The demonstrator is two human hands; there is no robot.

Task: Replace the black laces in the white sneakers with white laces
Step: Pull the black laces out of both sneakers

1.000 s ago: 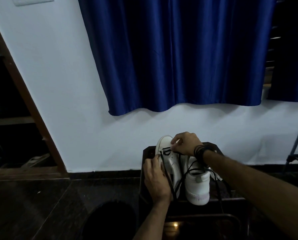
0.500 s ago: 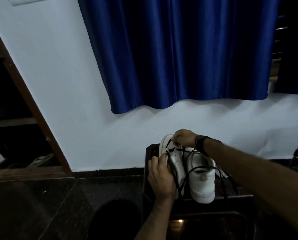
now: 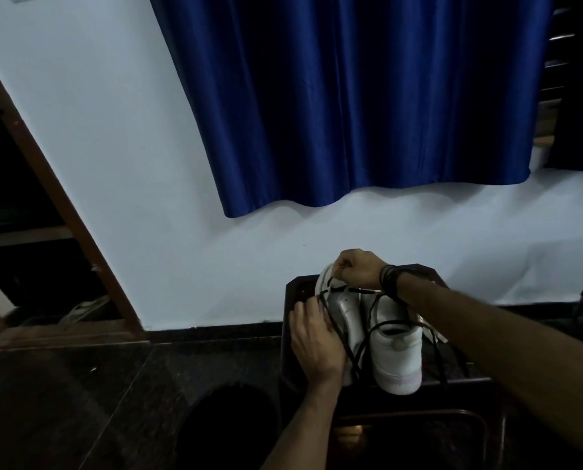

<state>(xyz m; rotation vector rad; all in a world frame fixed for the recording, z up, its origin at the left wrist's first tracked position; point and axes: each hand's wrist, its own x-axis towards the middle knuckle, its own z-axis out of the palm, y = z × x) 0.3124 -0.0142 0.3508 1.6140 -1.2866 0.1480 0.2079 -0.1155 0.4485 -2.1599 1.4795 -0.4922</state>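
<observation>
Here, two white sneakers sit side by side on a small dark table (image 3: 292,334), heels toward the person: the left sneaker (image 3: 342,310) lies directly under both hands, and the right sneaker (image 3: 397,354) stands just to the right of the left hand, below the right forearm. The left hand (image 3: 315,346) is clamped over the left sneaker's near side, fingers curled onto it. The right hand (image 3: 358,269) is fisted at that shoe's far toe end, pinching the black lace (image 3: 351,351), which runs back from the pinch, past the left hand's fingers, in loose loops over both heels. A dark wristband (image 3: 388,278) circles the right wrist. Pale strips show at the right sneaker's far side, under the right forearm; whether they are laces I cannot tell. The table's far edge lies just beyond the right hand, close to the white wall (image 3: 113,164); a blue curtain (image 3: 351,96) hangs well above the hands. Left of the left hand, dark floor (image 3: 80,401) opens out toward a wooden door frame (image 3: 63,205).
</observation>
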